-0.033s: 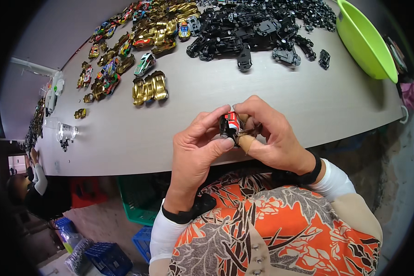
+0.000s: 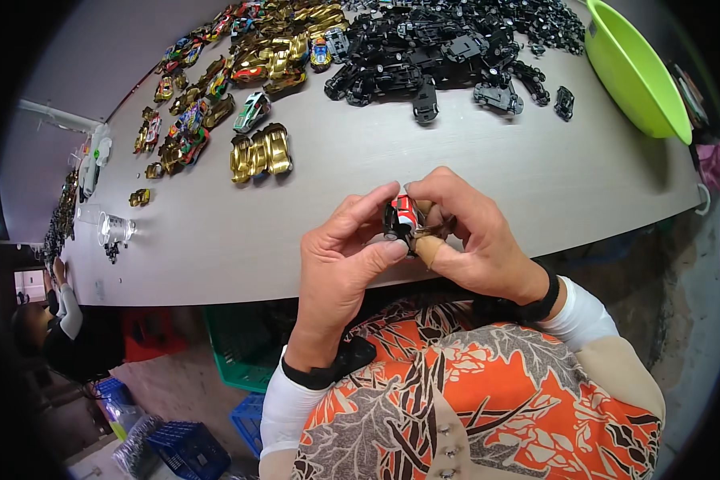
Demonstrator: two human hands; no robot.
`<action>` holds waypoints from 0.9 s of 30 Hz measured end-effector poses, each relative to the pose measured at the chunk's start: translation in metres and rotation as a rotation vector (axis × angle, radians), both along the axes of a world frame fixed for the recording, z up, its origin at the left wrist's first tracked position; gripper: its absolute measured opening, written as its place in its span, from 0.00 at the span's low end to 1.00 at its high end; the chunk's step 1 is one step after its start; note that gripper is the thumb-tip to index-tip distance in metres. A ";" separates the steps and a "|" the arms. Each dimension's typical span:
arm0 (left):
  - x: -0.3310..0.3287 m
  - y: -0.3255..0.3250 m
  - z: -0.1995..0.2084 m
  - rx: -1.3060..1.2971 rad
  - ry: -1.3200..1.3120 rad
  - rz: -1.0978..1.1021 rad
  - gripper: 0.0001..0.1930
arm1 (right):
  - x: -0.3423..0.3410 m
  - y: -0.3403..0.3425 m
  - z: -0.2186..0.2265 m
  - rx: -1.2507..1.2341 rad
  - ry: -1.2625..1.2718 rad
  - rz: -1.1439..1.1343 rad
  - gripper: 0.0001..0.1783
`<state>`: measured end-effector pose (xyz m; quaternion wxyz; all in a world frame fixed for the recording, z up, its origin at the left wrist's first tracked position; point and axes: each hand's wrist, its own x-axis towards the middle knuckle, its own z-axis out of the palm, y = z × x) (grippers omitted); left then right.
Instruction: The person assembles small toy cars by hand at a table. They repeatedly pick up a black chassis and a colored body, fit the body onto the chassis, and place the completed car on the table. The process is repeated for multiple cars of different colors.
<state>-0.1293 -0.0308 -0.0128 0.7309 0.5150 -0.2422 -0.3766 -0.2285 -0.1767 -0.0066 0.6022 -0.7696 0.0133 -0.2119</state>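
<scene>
Both hands grasping one small toy car [image 2: 406,210], red-and-white top, black underside, held between them over the near part of the worktop [image 2: 360,160]. Left hand [image 2: 336,252]: thumb and fingers pinching the car's left side. Right hand [image 2: 482,240]: fingers and thumb closed on its right side, tan cover [image 2: 428,250] on the thumb. Brownish bit between the right fingers, can't tell what. Much of the car hidden by fingers.

Ahead and left of the hands: gold car bodies [image 2: 262,153] side by side, touching; green-and-white car [image 2: 253,112] just beyond them. Farther left and back, a heap of gold and multicoloured car shells [image 2: 272,60]. Straight ahead, big pile of black chassis [image 2: 432,64], a lone black chassis [image 2: 564,103] just right of it. Lime-green basin [image 2: 636,72] tilted at the far right.

Left end: clear cup [image 2: 114,230], small black parts [image 2: 112,253] beside it. Beyond, another person's hand [image 2: 59,270] at the worktop edge. Below: green crate [image 2: 236,352], red stool [image 2: 148,332], blue crate [image 2: 188,448] on the floor.
</scene>
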 end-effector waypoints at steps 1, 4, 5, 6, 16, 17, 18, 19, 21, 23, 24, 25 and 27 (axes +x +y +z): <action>-0.001 -0.001 0.003 -0.006 0.059 0.017 0.24 | -0.001 0.000 0.001 -0.010 0.003 0.007 0.20; -0.006 -0.002 0.007 -0.014 0.156 0.045 0.22 | -0.002 -0.001 0.001 0.001 0.003 0.052 0.19; -0.006 -0.001 0.006 -0.011 0.135 0.041 0.22 | -0.002 -0.001 0.002 -0.005 0.002 0.059 0.19; -0.006 -0.001 0.005 -0.008 0.115 0.037 0.21 | -0.002 -0.002 0.003 -0.011 0.000 0.065 0.19; -0.015 0.000 0.001 0.120 -0.703 0.132 0.18 | -0.003 0.006 0.002 0.009 0.042 -0.007 0.18; -0.017 0.000 0.005 0.162 -0.763 0.129 0.17 | -0.004 0.005 0.000 -0.021 0.023 -0.009 0.18; -0.018 0.000 0.004 0.164 -0.765 0.117 0.18 | -0.003 0.003 -0.003 -0.051 0.004 -0.011 0.18; -0.018 0.001 0.002 0.167 -0.768 0.106 0.18 | -0.003 0.002 -0.004 -0.079 -0.016 -0.010 0.18; -0.016 0.003 0.001 0.174 -0.655 0.062 0.19 | -0.005 -0.001 -0.005 -0.074 -0.015 0.020 0.19; -0.011 0.007 0.002 0.183 -0.423 -0.004 0.21 | -0.006 -0.003 -0.007 -0.089 -0.025 0.031 0.18; -0.010 0.006 0.003 0.154 -0.301 -0.019 0.21 | -0.006 -0.004 -0.008 -0.108 -0.035 0.026 0.18; -0.009 0.004 0.004 0.124 -0.181 -0.030 0.21 | -0.006 -0.005 -0.008 -0.128 -0.047 0.026 0.18; -0.005 0.002 0.003 0.095 -0.018 -0.067 0.19 | -0.006 -0.005 -0.001 -0.103 0.001 0.054 0.14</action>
